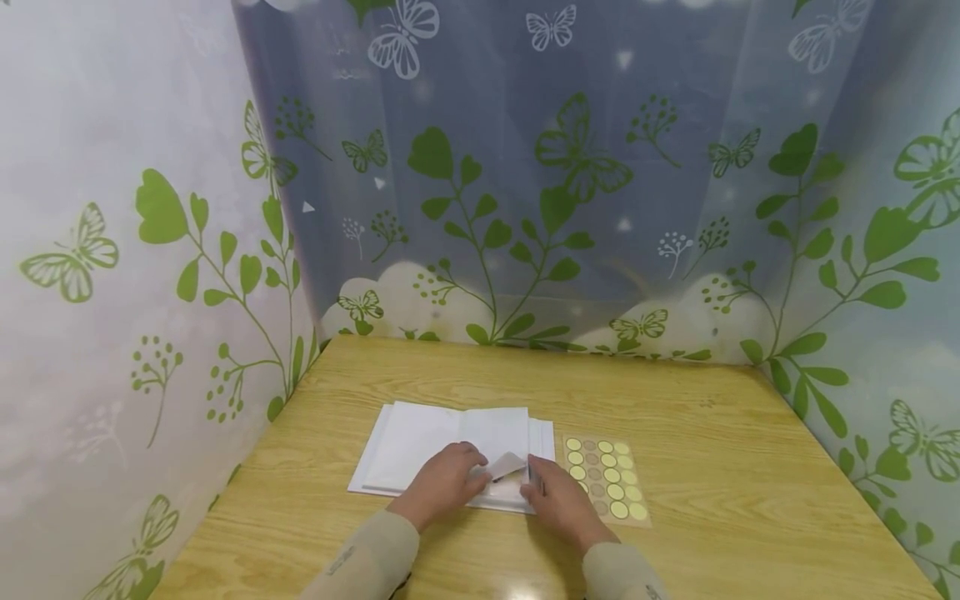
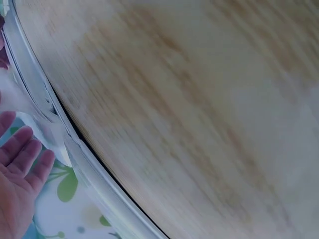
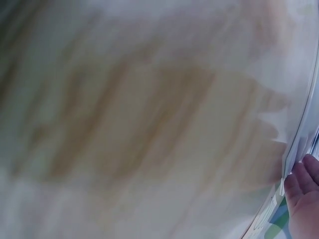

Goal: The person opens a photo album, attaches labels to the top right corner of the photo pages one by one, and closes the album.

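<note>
An open white booklet (image 1: 420, 437) lies on the wooden table, with more white sheets showing under it at both sides. Near its lower right part, a small white paper flap (image 1: 507, 463) stands up off the page. My left hand (image 1: 442, 482) pinches the flap's left end between thumb and forefinger; its other fingers (image 2: 30, 154) stretch out loosely in the left wrist view. At the booklet's right edge is my right hand (image 1: 562, 502), forefinger close to the flap's right end. A narrow dark patch shows between its thumb and forefinger, and I cannot tell whether they hold anything.
Right of the booklet lies a sheet of round yellow stickers (image 1: 607, 483), some spots on it bare; my right hand partly covers its left side. The wooden table (image 1: 750, 475) ends at curtains (image 1: 495, 192) with green leaves and butterflies on three sides.
</note>
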The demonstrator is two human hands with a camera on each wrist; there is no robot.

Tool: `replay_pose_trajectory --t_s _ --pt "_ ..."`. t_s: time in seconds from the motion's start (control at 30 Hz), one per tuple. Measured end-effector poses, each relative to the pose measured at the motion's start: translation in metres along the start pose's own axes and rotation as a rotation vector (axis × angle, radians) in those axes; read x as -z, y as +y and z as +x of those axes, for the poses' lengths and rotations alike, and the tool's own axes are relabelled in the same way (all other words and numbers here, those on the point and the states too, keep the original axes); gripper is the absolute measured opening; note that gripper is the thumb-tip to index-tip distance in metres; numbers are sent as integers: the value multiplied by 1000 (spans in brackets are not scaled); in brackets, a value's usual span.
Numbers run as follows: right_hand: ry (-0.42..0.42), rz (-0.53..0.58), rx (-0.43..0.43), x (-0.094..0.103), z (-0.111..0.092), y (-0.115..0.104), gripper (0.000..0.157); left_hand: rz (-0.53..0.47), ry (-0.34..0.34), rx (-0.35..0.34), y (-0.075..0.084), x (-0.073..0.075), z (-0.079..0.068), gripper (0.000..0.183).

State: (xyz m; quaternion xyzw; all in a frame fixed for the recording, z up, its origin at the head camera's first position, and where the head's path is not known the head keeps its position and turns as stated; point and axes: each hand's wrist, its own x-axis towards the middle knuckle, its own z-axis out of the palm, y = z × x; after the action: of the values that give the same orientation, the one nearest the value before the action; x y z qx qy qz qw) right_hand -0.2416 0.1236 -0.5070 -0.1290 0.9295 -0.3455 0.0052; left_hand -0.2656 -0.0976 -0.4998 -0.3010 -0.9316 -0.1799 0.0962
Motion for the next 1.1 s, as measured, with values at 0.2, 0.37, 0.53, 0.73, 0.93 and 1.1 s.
replay_pose_trajectory --t_s 0.2,0.37,0.53,0.73,0.93,1.1 --pt "16 -25 32 -2 0 0 46 -17 72 38 0 1 1 18" --pt "20 -59 61 -2 0 0 35 -152 136 137 2 5 5 6" --pt "29 -78 66 -3 0 -1 35 -253 203 231 7 11 5 20" --pt "29 -80 58 -3 1 -2 37 -315 276 318 4 14 4 24" --pt "27 -93 65 -3 0 -2 38 -409 317 422 -1 18 0 15" --pt "21 -101 72 -2 0 -3 38 -474 334 481 -2 22 -5 10"
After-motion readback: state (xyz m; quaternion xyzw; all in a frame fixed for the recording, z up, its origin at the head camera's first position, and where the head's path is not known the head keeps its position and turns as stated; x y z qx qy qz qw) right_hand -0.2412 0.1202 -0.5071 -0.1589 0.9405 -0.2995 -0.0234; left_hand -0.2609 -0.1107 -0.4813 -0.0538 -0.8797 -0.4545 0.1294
